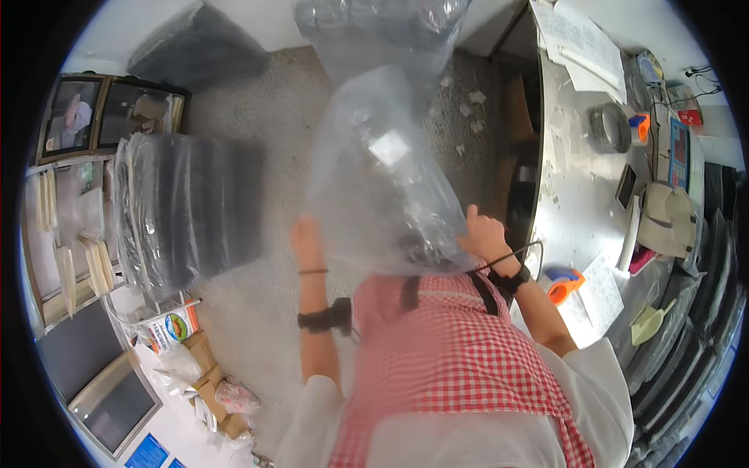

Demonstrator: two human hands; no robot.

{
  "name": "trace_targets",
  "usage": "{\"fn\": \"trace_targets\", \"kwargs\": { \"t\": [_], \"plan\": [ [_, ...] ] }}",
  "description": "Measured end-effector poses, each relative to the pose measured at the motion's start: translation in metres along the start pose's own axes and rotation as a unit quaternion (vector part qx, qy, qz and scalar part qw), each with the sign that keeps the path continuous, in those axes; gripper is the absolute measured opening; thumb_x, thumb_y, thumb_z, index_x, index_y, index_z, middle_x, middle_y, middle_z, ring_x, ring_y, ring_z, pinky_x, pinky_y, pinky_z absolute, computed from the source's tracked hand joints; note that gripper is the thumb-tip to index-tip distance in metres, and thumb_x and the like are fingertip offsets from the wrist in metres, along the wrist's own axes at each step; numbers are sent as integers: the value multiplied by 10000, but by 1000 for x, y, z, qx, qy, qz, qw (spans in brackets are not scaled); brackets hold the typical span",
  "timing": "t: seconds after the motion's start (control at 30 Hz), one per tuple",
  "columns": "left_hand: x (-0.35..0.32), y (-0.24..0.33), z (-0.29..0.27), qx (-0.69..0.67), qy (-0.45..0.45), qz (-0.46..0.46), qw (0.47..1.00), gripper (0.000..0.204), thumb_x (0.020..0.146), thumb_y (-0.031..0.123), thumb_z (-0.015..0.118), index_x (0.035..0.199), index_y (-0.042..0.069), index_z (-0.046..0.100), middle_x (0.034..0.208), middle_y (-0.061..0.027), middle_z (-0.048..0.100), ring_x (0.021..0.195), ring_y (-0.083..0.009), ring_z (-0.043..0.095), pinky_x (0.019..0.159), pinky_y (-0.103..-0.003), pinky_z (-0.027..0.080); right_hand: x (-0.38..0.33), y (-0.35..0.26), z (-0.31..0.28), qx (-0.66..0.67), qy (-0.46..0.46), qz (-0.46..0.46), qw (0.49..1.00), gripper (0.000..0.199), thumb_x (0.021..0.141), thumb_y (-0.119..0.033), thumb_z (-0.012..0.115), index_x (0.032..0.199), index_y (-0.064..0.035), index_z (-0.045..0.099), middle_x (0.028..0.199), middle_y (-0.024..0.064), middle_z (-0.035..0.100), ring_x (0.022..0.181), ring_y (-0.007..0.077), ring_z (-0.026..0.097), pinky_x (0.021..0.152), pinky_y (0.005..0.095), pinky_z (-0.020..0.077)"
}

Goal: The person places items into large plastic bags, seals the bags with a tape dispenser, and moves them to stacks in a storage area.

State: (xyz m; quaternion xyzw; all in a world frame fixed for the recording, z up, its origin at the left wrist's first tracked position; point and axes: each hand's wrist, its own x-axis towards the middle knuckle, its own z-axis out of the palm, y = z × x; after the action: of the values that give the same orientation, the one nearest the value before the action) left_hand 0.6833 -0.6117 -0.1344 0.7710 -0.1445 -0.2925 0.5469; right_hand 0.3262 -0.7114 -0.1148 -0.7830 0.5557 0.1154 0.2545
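Note:
A large clear plastic bag [343, 171] spreads out in front of my body, with a white label [388, 148] and dark contents showing through it. My right hand [485, 234] is closed on the bag's near right edge, thumb pointing up. At the near left edge, my left hand [306, 243] is blurred by motion; its fingers look curled round the plastic, though the grip is hard to make out. Beyond the bag stands another plastic-wrapped dark bundle [382, 35].
Left stands a plastic-wrapped dark stack [187, 210], with a dark bundle [199, 51] behind. On the right, a metal table [573, 171] holds a tape roll [610, 129], orange tape dispensers [563, 288], papers [601, 292], a phone [626, 186] and a cap [667, 218]. White scraps [476, 97] lie on the floor.

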Motion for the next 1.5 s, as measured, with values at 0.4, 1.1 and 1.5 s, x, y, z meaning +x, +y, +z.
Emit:
{"fn": "trace_targets", "kwargs": {
  "t": [0.4,1.1,1.5],
  "plan": [
    [66,-14,-55,186,-9,122,975,345,962,256,516,724,6,505,668,28,462,647,-60,370,565,-249,328,-4,-29,19,154,87,-139,974,228,857,-240,607,865,-11,597,647,152,618,557,304,632,497,389,483],
    [114,-25,-162,327,-145,118,926,263,948,234,546,813,9,542,511,-6,453,458,-115,448,459,-294,378,37,-155,-15,70,-194,-411,888,244,777,-234,640,955,-87,563,942,134,610,957,296,596,760,418,473],
    [186,95,-29,567,-11,308,764,830,707,181,753,1395,34,312,1227,-234,507,1082,-382,529,886,-480,454,35,-190,17,27,-164,-337,927,130,703,-123,619,830,-97,620,706,76,618,653,292,627,584,399,489]
  ]
}}
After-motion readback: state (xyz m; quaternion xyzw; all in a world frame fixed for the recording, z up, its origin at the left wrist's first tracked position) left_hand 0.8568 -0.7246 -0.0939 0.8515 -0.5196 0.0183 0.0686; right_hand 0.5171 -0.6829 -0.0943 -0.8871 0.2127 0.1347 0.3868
